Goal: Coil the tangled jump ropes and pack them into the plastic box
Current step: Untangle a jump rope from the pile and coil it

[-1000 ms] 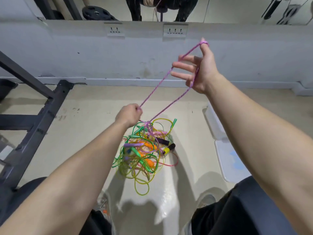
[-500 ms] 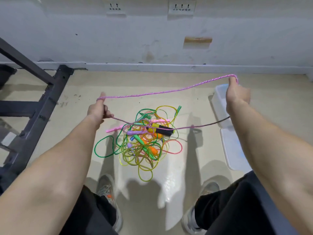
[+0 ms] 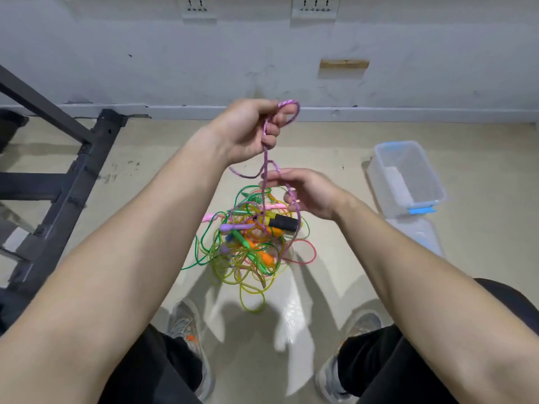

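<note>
Out on the floor [image 3: 481,199] by the wall, person standing over tangled pile of jump ropes [image 3: 248,255], green, yellow, pink and orange strands all knotted together, black-and-yellow handle [image 3: 281,222] lying on top of the heap

Left hand [image 3: 248,132] raised above the pile, fingers curled tight round the purple rope [image 3: 266,158], small loop of it sticking up past the fingers. From that fist the rope hangs straight down

Right hand [image 3: 312,193] lower, just above the pile, thumb out, fingers partly curled round the same purple rope, which passes between thumb and fingers; hold looks loose. Below this hand the rope drops into the tangle, end hidden among the other strands

Plastic box [image 3: 430,174] sits open on the floor to the person's right, well apart from the pile, upright, no rope in it. Its lid [image 3: 417,234] lies flat just beside it, nearer the person

Black metal frame [image 3: 87,158] stands at left. Two grey shoes [image 3: 186,325] show at bottom, either side of the pile's near edge
</note>
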### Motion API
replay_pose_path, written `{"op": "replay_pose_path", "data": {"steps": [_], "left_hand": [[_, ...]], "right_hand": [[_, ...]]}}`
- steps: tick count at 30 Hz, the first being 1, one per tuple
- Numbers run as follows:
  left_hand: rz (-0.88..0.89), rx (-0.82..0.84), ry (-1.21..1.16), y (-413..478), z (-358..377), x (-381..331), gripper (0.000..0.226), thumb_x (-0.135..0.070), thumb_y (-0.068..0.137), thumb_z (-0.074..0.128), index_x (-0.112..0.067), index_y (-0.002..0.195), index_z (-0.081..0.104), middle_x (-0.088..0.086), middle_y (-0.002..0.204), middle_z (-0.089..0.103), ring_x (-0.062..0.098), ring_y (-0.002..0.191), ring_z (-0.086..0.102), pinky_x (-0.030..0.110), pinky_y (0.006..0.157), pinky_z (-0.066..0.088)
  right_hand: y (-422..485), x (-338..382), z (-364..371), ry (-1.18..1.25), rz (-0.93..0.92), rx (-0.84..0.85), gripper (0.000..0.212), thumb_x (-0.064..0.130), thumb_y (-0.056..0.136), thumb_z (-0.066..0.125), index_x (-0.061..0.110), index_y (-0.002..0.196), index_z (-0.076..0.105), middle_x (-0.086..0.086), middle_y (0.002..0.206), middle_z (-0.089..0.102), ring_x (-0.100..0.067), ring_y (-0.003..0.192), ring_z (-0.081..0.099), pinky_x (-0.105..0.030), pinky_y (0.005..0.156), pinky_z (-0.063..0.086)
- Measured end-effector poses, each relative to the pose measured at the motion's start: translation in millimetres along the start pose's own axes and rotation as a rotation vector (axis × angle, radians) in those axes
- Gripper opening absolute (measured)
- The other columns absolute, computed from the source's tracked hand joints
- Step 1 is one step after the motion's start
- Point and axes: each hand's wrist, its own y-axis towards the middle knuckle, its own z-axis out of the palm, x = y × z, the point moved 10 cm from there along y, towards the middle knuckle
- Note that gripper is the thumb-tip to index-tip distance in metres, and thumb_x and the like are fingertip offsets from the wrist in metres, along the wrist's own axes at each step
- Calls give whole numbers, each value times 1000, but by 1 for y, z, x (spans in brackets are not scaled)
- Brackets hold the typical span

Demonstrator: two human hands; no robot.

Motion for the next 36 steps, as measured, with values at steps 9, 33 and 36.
{"op": "replay_pose_path", "data": {"steps": [9,33,36], "left_hand": [[262,-668,397,-18,-103,19,33,-54,94,42,-24,86,54,2,86,64,21,77,61,32,72,48],[160,-131,447,-15,-26,17,36,-39,108,39,-15,90,60,4,74,76,16,60,71,19,48,51],[222,-150,399,-17,-11,-8,35,-40,107,41,-14,91,60,3,73,76,16,58,72,19,47,51]], "right_hand": [[-8,31,3,-5,-260,-41,14,6,101,54,5,95,66,0,69,65,-6,48,55,-16,48,46],[-11,2,-30,28,-182,-270,28,22,104,44,10,113,69,-1,104,75,-7,41,34,-17,40,26],[-14,8,-2,-73,-249,-160,24,19,106,46,11,108,68,1,93,75,-8,41,35,-20,40,29]]}}
